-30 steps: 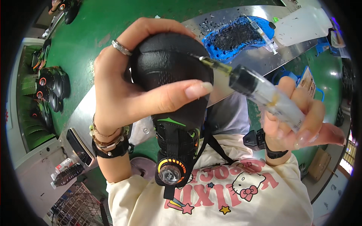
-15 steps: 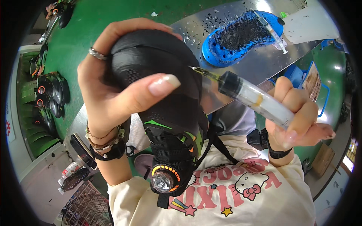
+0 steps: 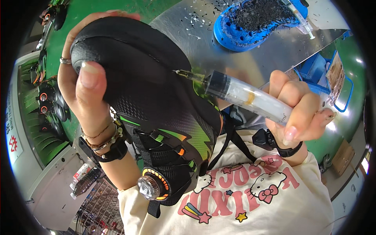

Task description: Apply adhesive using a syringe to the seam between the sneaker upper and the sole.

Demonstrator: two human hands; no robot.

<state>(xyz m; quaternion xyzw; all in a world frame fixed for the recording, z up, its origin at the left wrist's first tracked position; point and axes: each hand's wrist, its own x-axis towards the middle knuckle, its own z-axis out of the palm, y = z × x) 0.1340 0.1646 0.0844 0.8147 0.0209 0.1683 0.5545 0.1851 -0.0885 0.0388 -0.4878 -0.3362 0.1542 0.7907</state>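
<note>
Black mesh and smooth black panelling cover the sneaker (image 3: 152, 92) held up across the left and centre of the frame, its toe toward the upper left and its round clear dial (image 3: 149, 188), ringed in orange, at lower centre-left. Green and orange markings run along its side near the middle of the frame. The left hand (image 3: 84, 96) grips the toe, its fingers wide around it: the thumb lies on the near side and the others wrap behind the far edge, partly hidden. At centre-right, the right hand (image 3: 293, 107) holds a clear syringe (image 3: 252, 98), with its fingers curled closely about the rear of the barrel. A yellowish needle fitting (image 3: 190, 76) at the front points left to the sneaker's edge; whether the tip touches the surface cannot be told. Behind, in the upper right, a blue clog (image 3: 231, 37) heaped with black scraps rests on a steel tabletop (image 3: 188, 33), and a second syringe (image 3: 299, 17) lies across its right end. Small flecks are scattered on the metal beside the clog. More dark shoes (image 3: 58, 96) stand at the left of the frame, above a dark bottle (image 3: 87, 182) at lower left. The person's cream printed T-shirt (image 3: 235, 192) fills the lower centre.
</note>
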